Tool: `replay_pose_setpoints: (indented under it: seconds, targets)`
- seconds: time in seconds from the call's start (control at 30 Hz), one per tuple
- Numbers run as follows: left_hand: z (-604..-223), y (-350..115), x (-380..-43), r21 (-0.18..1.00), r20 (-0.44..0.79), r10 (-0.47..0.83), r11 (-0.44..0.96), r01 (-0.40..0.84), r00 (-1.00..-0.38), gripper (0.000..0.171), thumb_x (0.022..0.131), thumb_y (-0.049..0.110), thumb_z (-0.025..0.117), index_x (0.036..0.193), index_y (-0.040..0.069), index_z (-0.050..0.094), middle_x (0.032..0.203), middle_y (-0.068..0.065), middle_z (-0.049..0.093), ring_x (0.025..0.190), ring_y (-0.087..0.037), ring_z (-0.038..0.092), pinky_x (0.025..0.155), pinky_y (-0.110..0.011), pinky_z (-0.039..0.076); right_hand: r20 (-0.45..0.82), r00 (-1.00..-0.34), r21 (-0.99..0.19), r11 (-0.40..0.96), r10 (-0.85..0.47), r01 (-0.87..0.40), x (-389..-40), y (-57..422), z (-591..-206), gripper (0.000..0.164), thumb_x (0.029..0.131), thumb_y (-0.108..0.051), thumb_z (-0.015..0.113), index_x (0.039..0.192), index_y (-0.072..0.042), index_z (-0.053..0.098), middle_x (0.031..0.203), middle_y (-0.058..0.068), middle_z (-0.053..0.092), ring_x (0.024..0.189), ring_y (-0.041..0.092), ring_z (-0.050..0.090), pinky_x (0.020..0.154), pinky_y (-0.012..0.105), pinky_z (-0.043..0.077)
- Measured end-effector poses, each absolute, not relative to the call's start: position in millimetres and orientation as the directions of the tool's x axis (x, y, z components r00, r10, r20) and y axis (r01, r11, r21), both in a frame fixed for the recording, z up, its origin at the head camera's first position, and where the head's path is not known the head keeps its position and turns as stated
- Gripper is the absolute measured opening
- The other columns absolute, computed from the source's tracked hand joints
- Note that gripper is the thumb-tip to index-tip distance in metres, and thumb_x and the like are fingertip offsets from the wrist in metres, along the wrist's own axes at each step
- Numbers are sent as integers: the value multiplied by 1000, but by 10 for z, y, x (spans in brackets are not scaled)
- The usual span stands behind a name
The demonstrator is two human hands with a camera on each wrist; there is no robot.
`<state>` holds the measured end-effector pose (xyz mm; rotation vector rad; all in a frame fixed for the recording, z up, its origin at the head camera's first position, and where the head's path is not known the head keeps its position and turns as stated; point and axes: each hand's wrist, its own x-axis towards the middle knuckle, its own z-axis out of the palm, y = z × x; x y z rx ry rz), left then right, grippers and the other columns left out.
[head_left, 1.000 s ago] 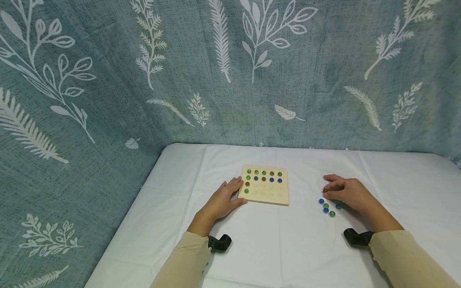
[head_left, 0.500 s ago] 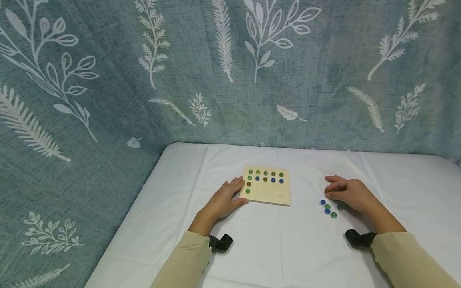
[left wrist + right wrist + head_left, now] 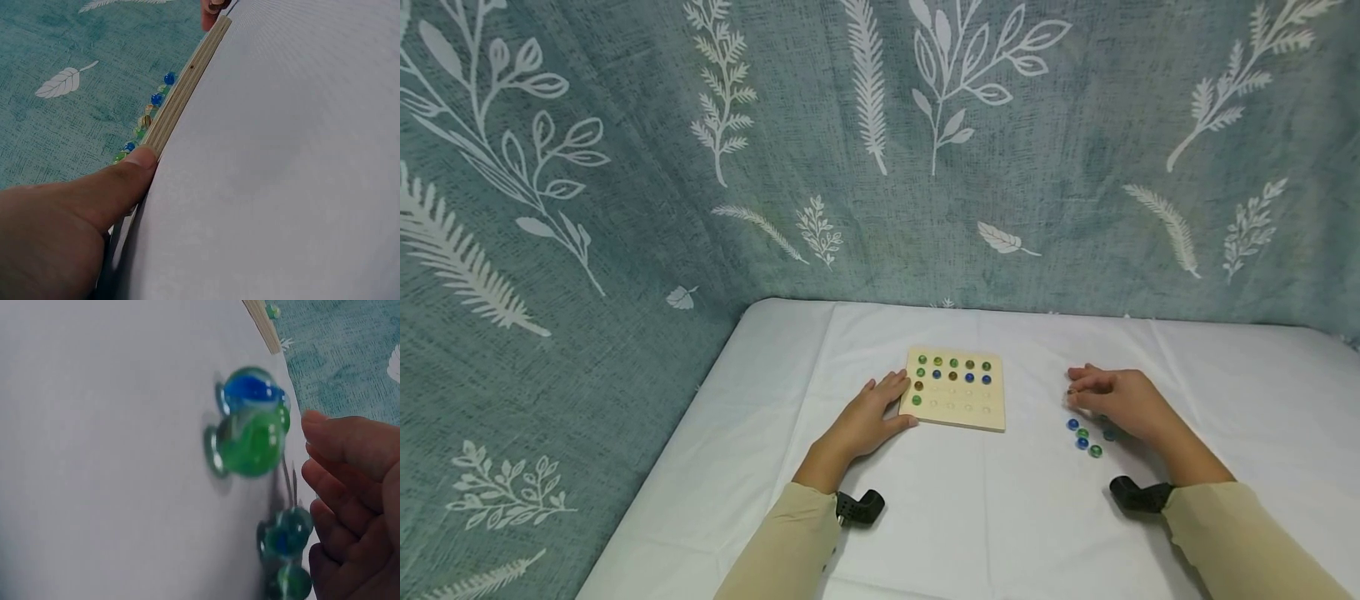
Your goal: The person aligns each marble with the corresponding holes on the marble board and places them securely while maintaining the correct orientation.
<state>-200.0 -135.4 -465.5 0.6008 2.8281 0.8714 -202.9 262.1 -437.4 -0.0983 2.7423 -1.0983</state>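
Observation:
My left hand (image 3: 865,417) rests at the left side of a pale wooden marble board (image 3: 940,415), thumb against its near edge and fingers at its left edge. Glass marbles fill the board's two back rows and the left hollows of the two front rows. Off to the right, my right hand (image 3: 1123,404) pinches a small marble between thumb and fingers above the cloth; in the left wrist view a brownish bit shows at the fingertips (image 3: 209,19). Below it lie several loose marbles, among them a blue one (image 3: 1072,425) and a green one (image 3: 255,444).
A white cloth (image 3: 925,517) covers the table. Behind and to the left hangs a teal curtain (image 3: 895,225) with white leaf prints. A black wrist camera (image 3: 861,507) sits on the left wrist, another (image 3: 1138,496) on the right.
My right hand has shifted slightly to the left with the marble, which its fingers now mostly hide. The left hand and the board stay put; the head view has moved a little.

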Motion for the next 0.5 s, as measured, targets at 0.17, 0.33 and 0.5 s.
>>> replay_pose_setpoints:
  seconds: [0.17, 0.33, 0.5]
  targets:
    - [-4670, -1356, -2012, 555, -5, 406, 761, 336, -914, 74, 92, 42, 67, 154, 16, 36, 161, 5, 27, 151, -14, 21, 127, -35, 12, -140, -981, -682, 732, -134, -3, -2049, 2508, -4333, 40, 89, -43, 71, 108, -8, 73, 150, 12, 46, 148, 40, 23, 115, 63, 27]
    - [-4673, -1352, -2020, 556, -11, 404, 763, 330, -915, 73, 92, 42, 67, 154, 16, 36, 162, 5, 27, 151, -13, 20, 127, -34, 11, -120, -982, -676, 736, -146, -27, -2083, 2373, -4285, 39, 91, -40, 70, 111, -7, 72, 151, 13, 45, 148, 39, 25, 114, 63, 30]
    - [-4665, -1354, -2020, 560, -8, 404, 760, 330, -915, 73, 92, 41, 67, 153, 16, 37, 162, 4, 28, 151, -15, 20, 127, -36, 12, -115, -982, -677, 735, -148, -32, -2143, 2195, -4250, 36, 91, -36, 71, 112, -7, 72, 152, 11, 44, 148, 36, 25, 115, 64, 26]
